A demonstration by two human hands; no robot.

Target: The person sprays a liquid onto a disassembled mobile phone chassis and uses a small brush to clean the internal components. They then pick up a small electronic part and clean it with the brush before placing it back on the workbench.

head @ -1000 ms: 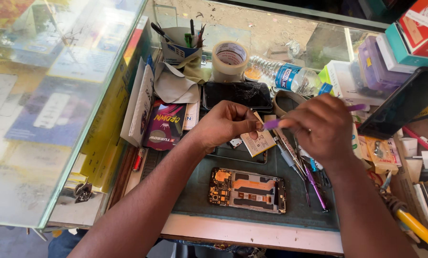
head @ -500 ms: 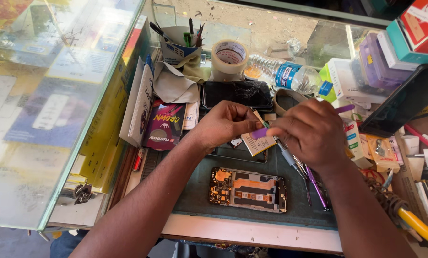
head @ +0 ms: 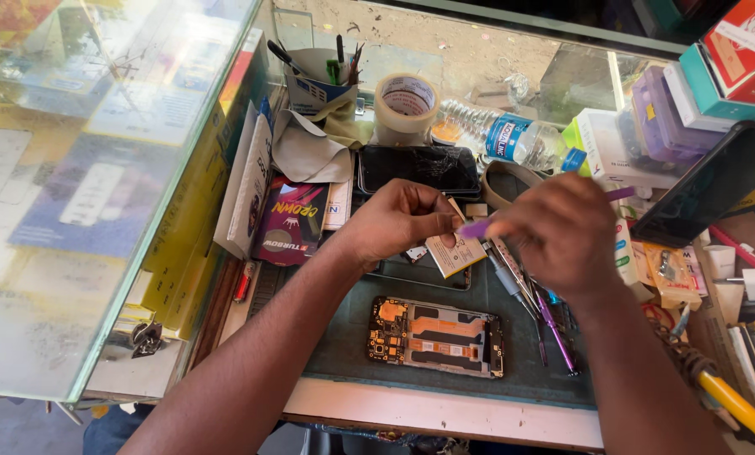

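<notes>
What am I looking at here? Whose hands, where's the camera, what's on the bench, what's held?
There is no machine: a person works with two bare hands, filmed by one camera worn on their head, looking down at a cluttered workbench.

The left hand pinches a small pale flat part. The right hand holds a thin purple tool with its tip at that part.

On the dark green mat below lies an opened phone frame with its circuit boards showing. Beyond the hands lie a phone with a cracked screen, a roll of tape, a plastic water bottle and a cup of tools. More tools lie beside the frame.
</notes>
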